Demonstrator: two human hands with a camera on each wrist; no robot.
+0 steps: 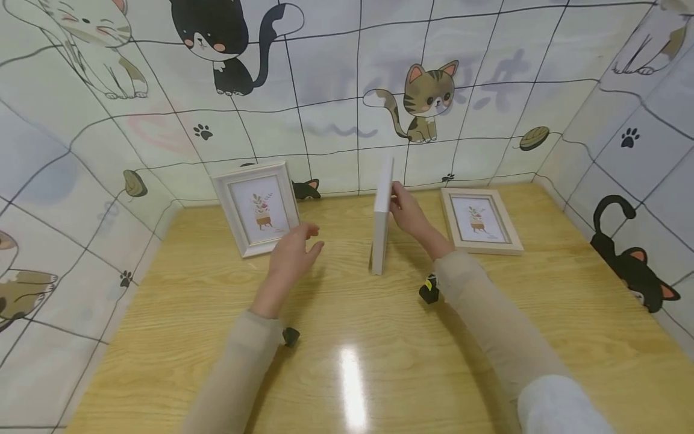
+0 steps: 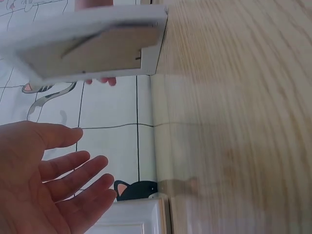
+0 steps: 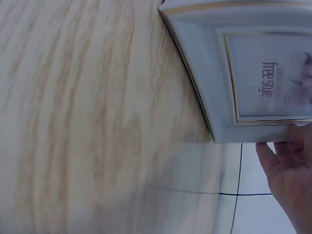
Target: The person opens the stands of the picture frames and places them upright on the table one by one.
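Head view: the right hand [image 1: 409,213] pinches the middle frame [image 1: 382,226]; the left hand [image 1: 288,253] is loose and empty. If the pinch slips, the frame could tip over.

The wooden table [image 1: 401,355] bears a tilted frame [image 1: 259,208], an upright frame [image 1: 382,220] and a beige frame [image 1: 479,220], apparently flat.

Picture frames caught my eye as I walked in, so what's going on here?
A person's right hand holds a gold-trimmed white picture frame upright, edge-on in the head view. The left hand is open and empty near a standing white picture frame. On the right, a cream picture frame appears to lie flat on the wood-grain table.
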